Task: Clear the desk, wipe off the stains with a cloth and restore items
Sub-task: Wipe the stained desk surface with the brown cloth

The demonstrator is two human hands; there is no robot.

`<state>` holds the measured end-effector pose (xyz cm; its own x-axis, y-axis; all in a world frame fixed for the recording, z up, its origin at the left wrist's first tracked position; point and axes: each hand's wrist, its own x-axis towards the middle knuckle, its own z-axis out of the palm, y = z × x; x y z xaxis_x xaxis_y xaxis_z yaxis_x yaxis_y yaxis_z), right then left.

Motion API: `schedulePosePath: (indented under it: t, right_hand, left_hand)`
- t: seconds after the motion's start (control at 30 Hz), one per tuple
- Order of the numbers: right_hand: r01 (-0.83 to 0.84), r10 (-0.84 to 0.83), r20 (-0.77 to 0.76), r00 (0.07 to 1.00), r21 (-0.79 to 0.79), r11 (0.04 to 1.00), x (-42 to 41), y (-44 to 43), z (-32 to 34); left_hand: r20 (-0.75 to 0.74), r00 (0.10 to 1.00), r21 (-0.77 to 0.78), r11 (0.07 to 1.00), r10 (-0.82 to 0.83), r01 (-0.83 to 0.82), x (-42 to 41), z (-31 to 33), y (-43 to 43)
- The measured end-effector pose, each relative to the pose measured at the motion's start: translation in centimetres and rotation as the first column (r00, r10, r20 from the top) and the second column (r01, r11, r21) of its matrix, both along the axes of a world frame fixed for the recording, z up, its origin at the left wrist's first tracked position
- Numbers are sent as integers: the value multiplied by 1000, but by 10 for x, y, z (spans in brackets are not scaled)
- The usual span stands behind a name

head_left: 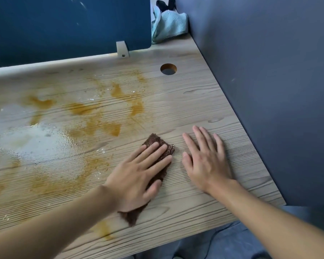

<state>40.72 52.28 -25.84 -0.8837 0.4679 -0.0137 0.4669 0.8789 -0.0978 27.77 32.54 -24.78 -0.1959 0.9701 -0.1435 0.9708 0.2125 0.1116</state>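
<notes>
Brown cloth [158,146] lies flat on the wooden table [204,101] under the left hand [138,176], fingers straight and spread to press it down for wiping. Right hand [206,157] rests flat and open just beside it, likely bracing. Orange stains [82,109] lie to the left, not yet wiped
</notes>
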Motion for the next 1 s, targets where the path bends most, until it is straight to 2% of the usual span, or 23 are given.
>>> schedulePosePath:
  t: [0.07,0.13,0.2,0.27,0.37,0.43,0.5,0.57,0.63,0.7,0.77,0.8,0.87,0.93,1.0]
  right_hand:
    - [-2,2,6,1000,-5,1000,0,0,0]
    - [-3,3,12,1000,-10,1000,1,0,1]
    - [-3,3,8,1000,-11,1000,0,1,1]
    - [0,0,6,1000,-11,1000,0,0,2]
    - [3,-3,9,1000,1,1000,0,-1,2]
    - [8,-8,-3,1000,8,1000,-4,0,6]
    - [25,-25,-49,998,-9,1000,-20,8,11]
    - [24,-27,-72,997,-47,999,-38,14,12]
    - [7,-9,-53,999,-52,999,-50,16,5]
    - [1,-2,-41,999,-30,1000,-55,16,-3]
    - [4,-5,-57,998,-20,1000,-54,16,-5]
    - [10,-11,-65,998,-17,1000,-53,16,-5]
    - [4,-4,-48,999,-10,1000,-54,16,-4]
    - [-5,5,-29,1000,-12,1000,-55,16,-5]
    - [-8,8,-20,1000,-1,1000,-53,17,-4]
  left_hand:
    - [-24,989,19,989,146,-146,-28,-2,18]
    - [-45,909,51,910,414,-411,-51,-1,39]
    - [-40,850,50,851,525,-523,-51,-3,50]
    - [-61,891,57,893,450,-447,-29,-2,42]
    - [-16,988,32,988,152,-151,4,2,12]
    - [12,1000,-8,1000,28,-28,-7,1,6]
    - [-18,991,13,991,131,-131,-33,-1,19]
    - [-33,917,33,917,397,-396,-57,0,39]
    - [-29,844,46,845,535,-533,-61,-3,49]
    - [-51,891,71,892,451,-447,-46,-4,42]
    - [-39,971,67,971,234,-232,-26,-3,24]
    - [-18,990,41,989,143,-142,-21,-2,16]
    - [16,997,5,997,82,-82,-32,-1,15]
    - [-4,973,10,973,229,-229,-55,0,34]
    - [-16,873,29,873,487,-486,-77,3,55]
